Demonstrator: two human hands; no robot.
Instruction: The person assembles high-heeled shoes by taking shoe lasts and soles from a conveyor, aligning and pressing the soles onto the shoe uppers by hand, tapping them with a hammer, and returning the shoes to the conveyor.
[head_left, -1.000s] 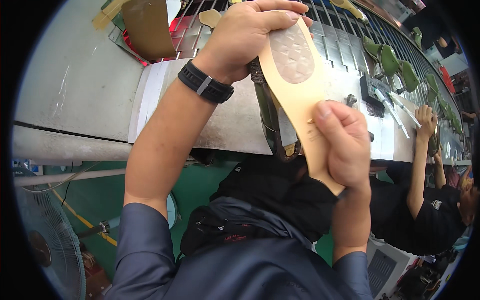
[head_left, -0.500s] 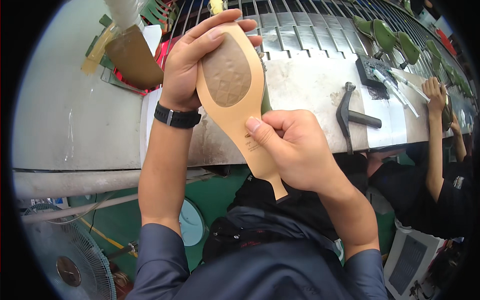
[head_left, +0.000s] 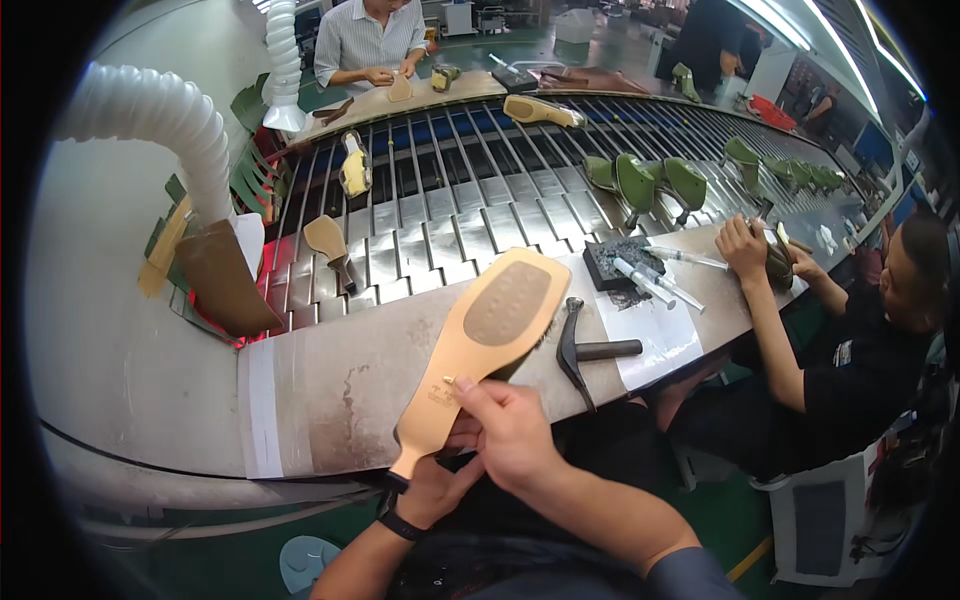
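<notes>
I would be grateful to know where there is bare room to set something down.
The bench is bare, apart from stains, between the white strip and the held shoe. Metal slats between the loose tan sole and the black block also look free. It is crowded on the right, around that block, the syringes and the hammer.

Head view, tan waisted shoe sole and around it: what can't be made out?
All head view:
Far side of the tan shoe sole: hidden by the sole itself.
Its dark markings: too small to read.
Bare left hand: partly behind the sole and bare right hand; grip unclear.
Upright white ribbed hose: top end cut off by upper edge.
</notes>
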